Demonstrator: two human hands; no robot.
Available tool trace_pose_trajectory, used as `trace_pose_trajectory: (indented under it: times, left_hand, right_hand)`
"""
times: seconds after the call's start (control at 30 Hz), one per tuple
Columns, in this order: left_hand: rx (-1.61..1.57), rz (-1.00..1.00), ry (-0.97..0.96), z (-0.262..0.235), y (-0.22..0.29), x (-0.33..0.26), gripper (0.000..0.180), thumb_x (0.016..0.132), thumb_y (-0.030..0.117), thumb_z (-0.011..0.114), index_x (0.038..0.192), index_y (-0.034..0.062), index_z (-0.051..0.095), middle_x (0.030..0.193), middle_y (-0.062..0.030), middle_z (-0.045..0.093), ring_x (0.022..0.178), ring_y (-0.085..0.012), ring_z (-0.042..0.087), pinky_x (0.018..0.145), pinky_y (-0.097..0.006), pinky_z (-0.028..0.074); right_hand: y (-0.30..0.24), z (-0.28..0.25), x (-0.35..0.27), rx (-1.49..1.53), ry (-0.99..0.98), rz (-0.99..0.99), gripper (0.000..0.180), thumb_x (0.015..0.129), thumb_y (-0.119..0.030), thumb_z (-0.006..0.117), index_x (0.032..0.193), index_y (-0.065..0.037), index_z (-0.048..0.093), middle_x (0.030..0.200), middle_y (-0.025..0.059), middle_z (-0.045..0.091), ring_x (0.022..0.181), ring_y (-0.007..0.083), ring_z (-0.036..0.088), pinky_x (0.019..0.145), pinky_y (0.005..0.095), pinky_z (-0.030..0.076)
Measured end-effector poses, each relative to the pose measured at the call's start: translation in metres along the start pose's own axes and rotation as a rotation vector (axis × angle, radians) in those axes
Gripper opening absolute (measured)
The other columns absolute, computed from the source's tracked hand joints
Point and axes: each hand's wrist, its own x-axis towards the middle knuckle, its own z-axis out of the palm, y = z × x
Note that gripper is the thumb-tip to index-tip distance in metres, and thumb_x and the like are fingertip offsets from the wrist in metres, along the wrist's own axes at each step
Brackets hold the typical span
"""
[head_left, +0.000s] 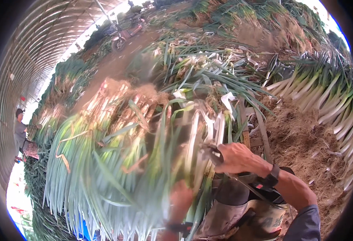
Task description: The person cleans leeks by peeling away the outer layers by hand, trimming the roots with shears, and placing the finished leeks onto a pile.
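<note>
A bundle of green onions (116, 160), white stalks with long green leaves, is seen blurred across the lower left and middle of the view, its leaves hanging toward the lower left. A single white stalk (192, 140) stands near the middle, just beside the right hand (234, 157). That hand is closed around a thin dark tool (213, 154), whose kind cannot be told; its forearm enters from the lower right, with a dark wristband (272, 176) worn at the wrist. The left hand (180, 199) is raised from the lower edge beneath the stalks and is heavily blurred, so its grip cannot be told.

A wooden frame (260, 132) is seen behind the right hand. Dry brown roots and husks (301, 140) are heaped on the ground at the right, beside a stack of trimmed onions (325, 92). The arched greenhouse roof (32, 52) is bent along the left rim, where another person (22, 134) stands. A motorbike (124, 34) is parked on the dirt path at the top.
</note>
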Motion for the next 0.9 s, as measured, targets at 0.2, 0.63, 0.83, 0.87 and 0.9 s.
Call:
trace_pose_trajectory:
  times: [0.2,0.63,0.83,0.87,0.9]
  left_hand:
    - [-0.091,-0.161,0.000,-0.004,-0.008,0.021,0.040,0.081,0.031,0.065,0.106,0.0005,0.060,0.106,-0.0251,0.064,0.098,-0.0433,0.063,0.084,-0.050,0.051]
    - [-0.694,-0.053,-0.085,-0.031,-0.050,0.035,0.052,0.086,0.022,0.060,0.129,-0.0075,0.054,0.111,-0.0149,0.067,0.102,-0.0189,0.062,0.090,-0.031,0.049]
    - [-0.578,-0.029,-0.161,-0.054,-0.031,0.037,0.041,0.090,0.027,0.059,0.117,-0.0041,0.062,0.100,-0.0097,0.064,0.090,-0.0169,0.059,0.082,-0.032,0.048]
    - [-0.580,-0.021,-0.158,-0.054,-0.031,0.039,0.041,0.090,0.027,0.059,0.117,-0.0041,0.062,0.100,-0.0097,0.064,0.090,-0.0169,0.059,0.082,-0.032,0.048]
    - [-0.616,-0.032,-0.183,-0.050,-0.033,0.041,0.038,0.092,0.028,0.060,0.113,-0.0034,0.063,0.099,-0.0093,0.064,0.090,-0.0168,0.058,0.081,-0.032,0.048]
  right_hand:
    - [-0.003,0.008,-0.044,-0.108,-0.190,-0.147,0.060,0.080,-0.036,0.066,0.133,-0.010,0.053,0.072,0.0129,0.066,0.059,0.0246,0.065,0.057,0.0375,0.053]
    - [-0.036,0.002,-0.078,-0.010,-0.298,-0.304,0.057,0.072,-0.047,0.072,0.100,0.000,0.057,0.081,0.0207,0.066,0.080,0.0403,0.065,0.070,0.0480,0.050]
    - [-0.014,0.007,-0.062,-0.116,-0.123,-0.196,0.057,0.072,-0.045,0.071,0.099,0.003,0.057,0.080,0.0224,0.066,0.080,0.0408,0.066,0.071,0.0478,0.051]
    - [-0.012,0.005,-0.057,-0.089,-0.126,-0.156,0.058,0.072,-0.045,0.072,0.100,0.003,0.057,0.080,0.0225,0.066,0.080,0.0410,0.066,0.071,0.0476,0.051]
    - [-0.009,0.005,-0.053,-0.093,-0.120,-0.154,0.058,0.072,-0.045,0.072,0.100,0.003,0.057,0.080,0.0225,0.066,0.080,0.0410,0.066,0.071,0.0476,0.051]
